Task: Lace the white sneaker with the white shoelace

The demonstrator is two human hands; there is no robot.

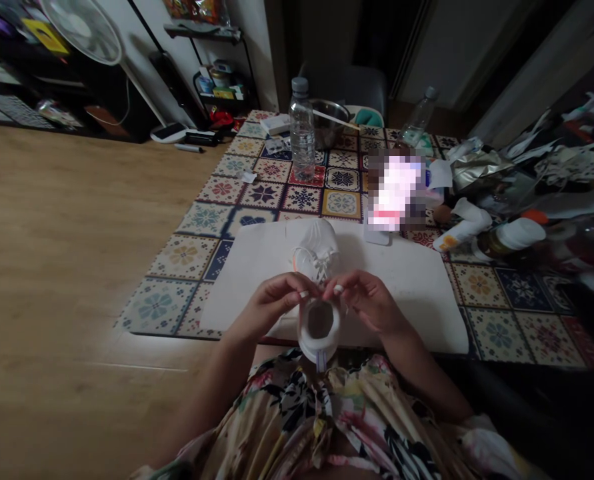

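A white sneaker [319,235] stands on a white sheet at the table's near edge, its toe pointing away from me and its heel by my lap. White laces [323,268] cross its front, and a small orange mark shows on its left side. My left hand [277,299] is closed in a pinch on the shoelace at the top of the lacing, just ahead of the ankle opening. Opposite it, my right hand [369,300] pinches the lace from the other side. The fingertips nearly meet and hide the lace ends between them.
The white sheet [407,293] covers part of a patterned tablecloth [207,217]. Beyond the shoe are a lit, blurred-out phone [395,190], a plastic bottle [303,133] and a metal bowl [331,120]. Bottles and clutter, including a white-capped jar [511,239], crowd the right side.
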